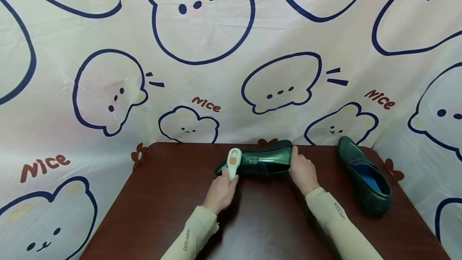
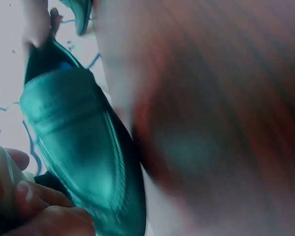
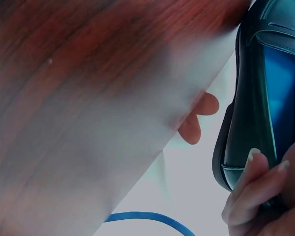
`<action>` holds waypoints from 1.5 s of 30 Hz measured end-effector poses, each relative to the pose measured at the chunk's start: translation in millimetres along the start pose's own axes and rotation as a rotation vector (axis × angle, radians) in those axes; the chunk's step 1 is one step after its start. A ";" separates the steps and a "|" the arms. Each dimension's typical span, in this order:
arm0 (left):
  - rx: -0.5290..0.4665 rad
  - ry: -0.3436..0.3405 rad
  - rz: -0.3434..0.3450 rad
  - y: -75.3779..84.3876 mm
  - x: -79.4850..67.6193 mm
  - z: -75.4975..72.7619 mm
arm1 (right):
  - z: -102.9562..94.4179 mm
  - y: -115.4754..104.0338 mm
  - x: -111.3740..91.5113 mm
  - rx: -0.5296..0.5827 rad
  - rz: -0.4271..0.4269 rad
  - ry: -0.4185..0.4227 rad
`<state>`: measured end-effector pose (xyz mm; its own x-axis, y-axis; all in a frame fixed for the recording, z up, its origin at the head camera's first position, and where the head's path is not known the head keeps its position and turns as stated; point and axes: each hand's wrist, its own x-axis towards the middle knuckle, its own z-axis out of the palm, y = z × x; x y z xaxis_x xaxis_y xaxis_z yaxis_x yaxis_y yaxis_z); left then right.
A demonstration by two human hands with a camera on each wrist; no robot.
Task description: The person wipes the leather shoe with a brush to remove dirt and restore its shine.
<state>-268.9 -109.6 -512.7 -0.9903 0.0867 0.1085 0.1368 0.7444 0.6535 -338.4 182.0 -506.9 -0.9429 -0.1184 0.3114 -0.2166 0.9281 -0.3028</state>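
A green leather loafer is held on its side near the back of the table, its opening facing the front. My right hand grips it by the heel; in the right wrist view the fingers curl round the heel, beside the blue insole. My left hand holds a small white tool with an orange round spot, next to the loafer's toe. Its kind is not clear, nor whether it touches the leather. The left wrist view shows the loafer's strap and upper close beside that hand.
The matching green loafer stands on the right side of the brown wooden table, with a blue insole inside. A white cloth printed with cartoon bears hangs behind the table and along both sides.
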 end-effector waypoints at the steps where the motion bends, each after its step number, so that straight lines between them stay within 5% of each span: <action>1: 0.005 0.006 -0.007 -5.8 -2.1 -2.7 | 0.4 -1.0 0.3 -0.005 -0.001 0.003; 8: 0.053 0.012 -0.066 -39.7 -21.0 -19.2 | -4.2 -2.2 -0.9 -0.005 -0.024 0.017; 13: 0.080 0.012 -0.075 -46.5 -27.8 -28.3 | -4.2 -2.5 -2.0 -0.013 -0.042 0.044; 20: 0.024 0.014 -0.038 -21.8 -19.5 -28.4 | -0.2 -1.5 -5.6 -0.020 -0.025 0.027; 29: -0.056 -0.070 0.023 17.6 4.1 2.1 | -0.3 2.1 -1.9 -0.010 0.013 0.008; 36: 0.016 -0.041 0.017 22.5 12.4 21.0 | -1.0 5.6 -2.7 -0.015 0.010 0.006; 45: 0.018 -0.043 -0.039 5.9 3.2 14.9 | -0.1 2.7 1.9 -0.025 0.006 0.002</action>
<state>-271.6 -95.1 -519.7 -0.9951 0.0853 0.0509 0.0980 0.7598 0.6427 -340.7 184.3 -507.0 -0.9437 -0.1122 0.3112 -0.2044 0.9375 -0.2818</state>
